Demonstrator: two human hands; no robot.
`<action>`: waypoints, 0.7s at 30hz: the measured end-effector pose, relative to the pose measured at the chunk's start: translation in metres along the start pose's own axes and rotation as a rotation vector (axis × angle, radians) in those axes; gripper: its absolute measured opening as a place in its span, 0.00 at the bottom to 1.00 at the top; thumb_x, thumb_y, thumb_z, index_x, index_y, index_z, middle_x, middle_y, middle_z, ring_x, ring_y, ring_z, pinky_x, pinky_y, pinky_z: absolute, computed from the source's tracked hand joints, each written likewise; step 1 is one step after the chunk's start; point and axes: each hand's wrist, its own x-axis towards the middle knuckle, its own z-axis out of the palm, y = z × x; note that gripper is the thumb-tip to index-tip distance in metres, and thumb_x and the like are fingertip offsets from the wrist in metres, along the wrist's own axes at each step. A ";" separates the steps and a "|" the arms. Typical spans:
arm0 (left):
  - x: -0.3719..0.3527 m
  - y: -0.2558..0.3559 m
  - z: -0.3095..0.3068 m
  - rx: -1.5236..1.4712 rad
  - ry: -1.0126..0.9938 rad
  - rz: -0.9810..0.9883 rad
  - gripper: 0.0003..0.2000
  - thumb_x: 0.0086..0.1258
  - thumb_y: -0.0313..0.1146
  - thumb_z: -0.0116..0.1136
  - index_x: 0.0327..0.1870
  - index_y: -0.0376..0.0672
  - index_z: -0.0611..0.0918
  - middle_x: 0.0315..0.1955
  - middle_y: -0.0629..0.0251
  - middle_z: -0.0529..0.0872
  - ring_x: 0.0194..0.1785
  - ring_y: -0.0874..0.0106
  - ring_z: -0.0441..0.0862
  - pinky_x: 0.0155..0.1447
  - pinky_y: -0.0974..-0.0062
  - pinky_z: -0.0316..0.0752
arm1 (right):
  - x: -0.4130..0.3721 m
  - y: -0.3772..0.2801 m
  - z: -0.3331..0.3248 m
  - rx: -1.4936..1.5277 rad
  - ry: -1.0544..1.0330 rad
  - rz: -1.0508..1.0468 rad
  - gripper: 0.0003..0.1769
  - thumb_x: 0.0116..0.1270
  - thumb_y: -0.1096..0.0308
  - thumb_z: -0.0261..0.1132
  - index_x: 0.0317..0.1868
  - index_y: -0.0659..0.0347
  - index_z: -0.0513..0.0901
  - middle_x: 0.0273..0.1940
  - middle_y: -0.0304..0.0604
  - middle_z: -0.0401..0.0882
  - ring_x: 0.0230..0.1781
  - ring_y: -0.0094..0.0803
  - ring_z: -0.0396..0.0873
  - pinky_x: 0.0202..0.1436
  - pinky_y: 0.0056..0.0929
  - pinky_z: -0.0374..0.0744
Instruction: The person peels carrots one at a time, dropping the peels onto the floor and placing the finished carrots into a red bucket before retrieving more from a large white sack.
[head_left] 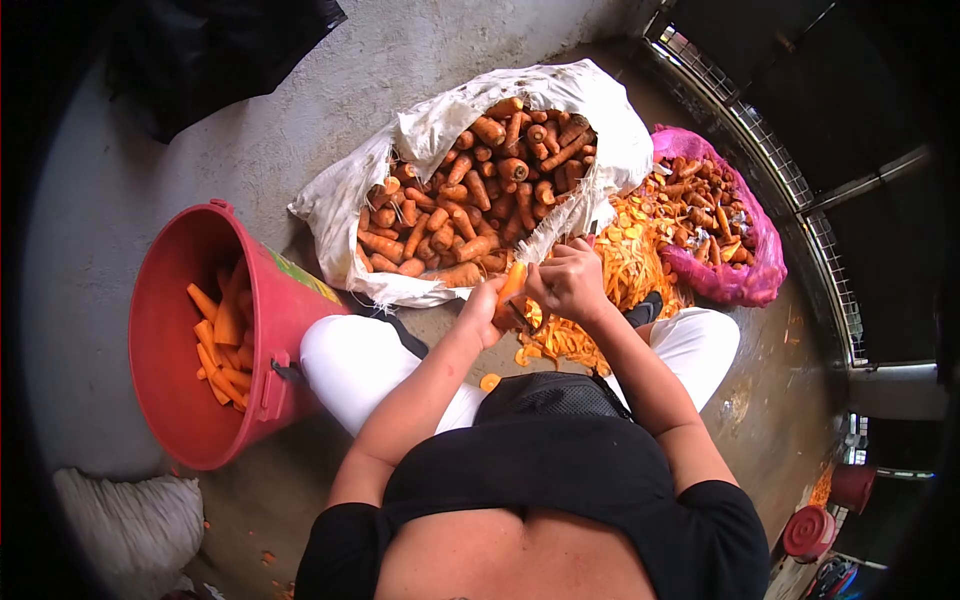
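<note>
In front of my lap, my left hand (486, 312) is closed around a carrot (514, 283), whose upper part is peeled bright orange. Close on its right, my right hand (568, 280) is closed on a small tool, mostly hidden by the fingers; a dark blade shows near the carrot. Just beyond both hands lies an open white sack (335, 215) full of unpeeled carrots (450, 215). A heap of orange peelings (632, 265) spreads on the floor to the right of my hands, with cut carrot ends among it.
A red bucket (290, 330) with peeled carrots (230, 350) stands at the left. At the right is a pink sack (745, 285) of carrot pieces. A pale sack (140, 520) lies at lower left, and red containers (808, 532) stand at far lower right.
</note>
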 end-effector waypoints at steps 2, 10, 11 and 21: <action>0.003 -0.003 -0.004 0.017 -0.043 0.018 0.12 0.74 0.39 0.40 0.44 0.45 0.77 0.30 0.70 0.81 0.29 0.76 0.79 0.31 0.77 0.77 | 0.000 0.000 -0.001 0.031 -0.022 -0.011 0.17 0.54 0.69 0.65 0.09 0.51 0.75 0.11 0.32 0.71 0.15 0.30 0.68 0.25 0.32 0.64; -0.005 -0.005 -0.003 0.093 -0.114 0.028 0.17 0.75 0.43 0.39 0.51 0.41 0.74 0.32 0.64 0.81 0.29 0.74 0.79 0.28 0.74 0.77 | -0.006 0.043 0.011 -0.095 -0.013 0.189 0.18 0.57 0.66 0.61 0.09 0.51 0.78 0.08 0.35 0.70 0.15 0.30 0.71 0.32 0.31 0.72; -0.002 -0.007 -0.004 0.113 -0.115 0.006 0.17 0.75 0.44 0.39 0.52 0.40 0.74 0.32 0.64 0.81 0.29 0.74 0.79 0.27 0.74 0.77 | -0.007 0.052 0.012 -0.126 -0.018 0.200 0.19 0.57 0.65 0.61 0.09 0.52 0.78 0.09 0.37 0.71 0.15 0.31 0.73 0.33 0.31 0.73; 0.011 0.000 -0.011 0.110 -0.200 0.053 0.21 0.76 0.48 0.40 0.57 0.40 0.74 0.32 0.63 0.80 0.29 0.75 0.79 0.31 0.78 0.76 | -0.033 0.099 0.009 -0.333 -0.108 0.766 0.29 0.65 0.51 0.53 0.10 0.57 0.80 0.08 0.39 0.71 0.09 0.31 0.71 0.32 0.29 0.75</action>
